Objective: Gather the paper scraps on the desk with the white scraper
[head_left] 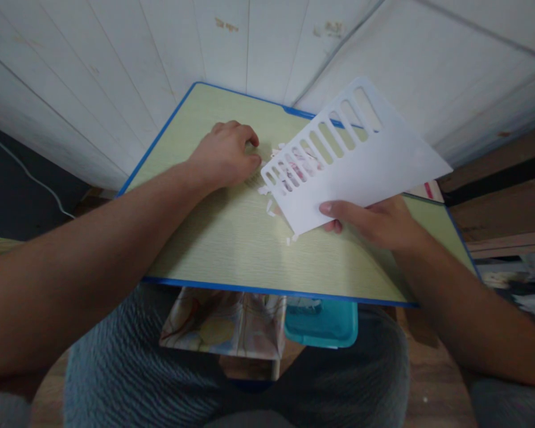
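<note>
A white paper sheet (370,172) with a row of rounded slots cut along one edge, growing longer toward the far end, is tilted above the table (232,244). My right hand (378,220) grips its near edge, thumb on top and fingers underneath. Small white paper scraps (270,208) lie by the sheet's left corner, and pinkish, patterned bits show through the slots. Beside that corner my left hand (227,154) rests on the tabletop, fingers curled and a gap between thumb and index finger. Its palm side is hidden, and I see nothing held in it.
The pale tabletop has a blue rim and stands against a white plank wall (223,53) with a cable. Below its front edge are a turquoise plastic container (330,327) and a patterned box (223,327), between my legs. A red-and-white item (430,190) lies at the right edge.
</note>
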Demonstrator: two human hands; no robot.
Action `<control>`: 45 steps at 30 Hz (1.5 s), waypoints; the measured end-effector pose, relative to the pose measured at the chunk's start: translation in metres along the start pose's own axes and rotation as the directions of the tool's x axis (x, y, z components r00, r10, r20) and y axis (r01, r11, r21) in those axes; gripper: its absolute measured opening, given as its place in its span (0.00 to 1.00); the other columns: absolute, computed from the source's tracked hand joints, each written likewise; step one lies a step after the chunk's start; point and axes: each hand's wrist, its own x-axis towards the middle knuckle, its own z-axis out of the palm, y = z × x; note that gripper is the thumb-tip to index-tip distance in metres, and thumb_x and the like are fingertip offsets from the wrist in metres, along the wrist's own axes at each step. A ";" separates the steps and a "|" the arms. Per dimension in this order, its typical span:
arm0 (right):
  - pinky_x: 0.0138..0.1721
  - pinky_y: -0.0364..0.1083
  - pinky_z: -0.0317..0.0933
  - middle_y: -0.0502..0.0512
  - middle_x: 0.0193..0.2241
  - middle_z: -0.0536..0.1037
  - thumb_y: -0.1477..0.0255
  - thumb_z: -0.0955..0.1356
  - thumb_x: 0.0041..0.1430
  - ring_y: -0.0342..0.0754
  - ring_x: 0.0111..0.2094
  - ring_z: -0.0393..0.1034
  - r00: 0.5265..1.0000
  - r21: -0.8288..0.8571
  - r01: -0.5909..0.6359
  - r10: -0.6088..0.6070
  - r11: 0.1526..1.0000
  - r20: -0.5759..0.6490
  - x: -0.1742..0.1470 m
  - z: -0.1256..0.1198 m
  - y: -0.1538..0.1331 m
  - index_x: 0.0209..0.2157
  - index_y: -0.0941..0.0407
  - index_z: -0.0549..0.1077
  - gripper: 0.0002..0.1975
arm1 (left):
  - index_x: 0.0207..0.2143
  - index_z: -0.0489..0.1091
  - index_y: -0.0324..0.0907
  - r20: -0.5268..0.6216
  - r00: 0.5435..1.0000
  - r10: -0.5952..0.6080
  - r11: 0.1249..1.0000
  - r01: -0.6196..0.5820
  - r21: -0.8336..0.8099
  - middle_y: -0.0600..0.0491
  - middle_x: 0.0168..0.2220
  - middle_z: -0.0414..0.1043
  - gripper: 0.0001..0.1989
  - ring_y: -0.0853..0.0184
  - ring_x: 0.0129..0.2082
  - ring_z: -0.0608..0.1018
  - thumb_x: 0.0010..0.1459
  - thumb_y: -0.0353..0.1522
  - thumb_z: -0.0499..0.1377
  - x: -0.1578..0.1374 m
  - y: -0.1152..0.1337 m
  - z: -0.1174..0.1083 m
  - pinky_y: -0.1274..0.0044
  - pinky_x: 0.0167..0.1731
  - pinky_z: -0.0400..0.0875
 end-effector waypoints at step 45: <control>0.30 0.45 0.74 0.52 0.27 0.85 0.62 0.79 0.70 0.48 0.28 0.79 0.939 0.013 -0.011 0.006 1.000 0.343 -0.005 -0.006 -0.008 0.31 0.53 0.81 0.14 | 0.65 0.81 0.40 0.030 0.999 -0.034 0.997 0.031 0.076 0.38 0.68 0.78 0.26 0.45 0.68 0.77 0.72 0.42 0.61 -0.001 0.008 -0.003 0.59 0.75 0.68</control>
